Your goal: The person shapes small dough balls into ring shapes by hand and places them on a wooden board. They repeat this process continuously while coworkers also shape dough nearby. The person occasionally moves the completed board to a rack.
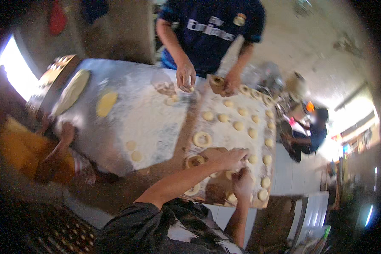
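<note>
left hand's grip: the fingers of the left hand [236,158] are bent and close together; i cannot tell if they hold some dough.
right hand's grip: the right hand [242,181] is curled, with the fingers up near the left one; its inside is hidden, so i cannot tell what it holds.
gap of the hands: they are very near each other, the left one farther from the body; i cannot tell if they touch.
left arm: it comes from the sleeve [135,224] and reaches slantwise to the right, over the near part of the board [218,162].
right arm: it rises almost straight from the lower edge, shorter to the eye.
dough balls: one ball [252,159] lies just beside the left hand; others lie in loose rows on the floured board, around and beyond both hands.
dough rings: one ring [202,133] lies to the left of the hands, and a second ring [189,161] is near the left forearm.
table: the floured table [156,122] bears a yellow sheet [107,104], well apart from the hands.
across: a co-worker [211,34] in a dark shirt keeps one hand over the table and the other at the board's far edge.
</note>
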Demonstrator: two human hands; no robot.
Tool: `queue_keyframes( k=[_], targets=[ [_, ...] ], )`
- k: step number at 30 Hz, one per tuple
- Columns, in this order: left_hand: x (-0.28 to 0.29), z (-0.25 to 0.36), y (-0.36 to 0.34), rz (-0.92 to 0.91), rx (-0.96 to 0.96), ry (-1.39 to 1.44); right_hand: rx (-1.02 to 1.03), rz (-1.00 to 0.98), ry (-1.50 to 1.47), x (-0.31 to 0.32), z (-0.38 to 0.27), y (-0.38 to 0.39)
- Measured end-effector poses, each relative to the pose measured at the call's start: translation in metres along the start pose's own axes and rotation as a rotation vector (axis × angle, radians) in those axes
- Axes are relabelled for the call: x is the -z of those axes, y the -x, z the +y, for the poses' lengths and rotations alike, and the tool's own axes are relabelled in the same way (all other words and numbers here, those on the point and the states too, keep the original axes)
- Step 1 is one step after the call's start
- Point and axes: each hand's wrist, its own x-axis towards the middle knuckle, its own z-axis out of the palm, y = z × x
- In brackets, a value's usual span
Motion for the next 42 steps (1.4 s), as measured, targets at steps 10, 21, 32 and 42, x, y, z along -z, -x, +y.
queue_keyframes(
  k=[10,21,32,42],
  targets=[
    [0.163,-0.085,0.222,0.681,0.726,-0.054,0.428,-0.332,-0.37,-0.086,-0.191,-0.065],
    [0.187,-0.179,0.31,0.901,0.701,-0.462,0.484,-0.311,0.304,-0.237,-0.285,-0.087],
    [0.2,-0.135,0.303,0.744,0.493,0.137,0.27,-0.723,-0.6,-0.218,-0.291,-0.095],
    [0.2,-0.063,0.289,0.749,0.442,0.027,0.456,0.038,-0.31,-0.214,-0.295,-0.045]
  ],
)
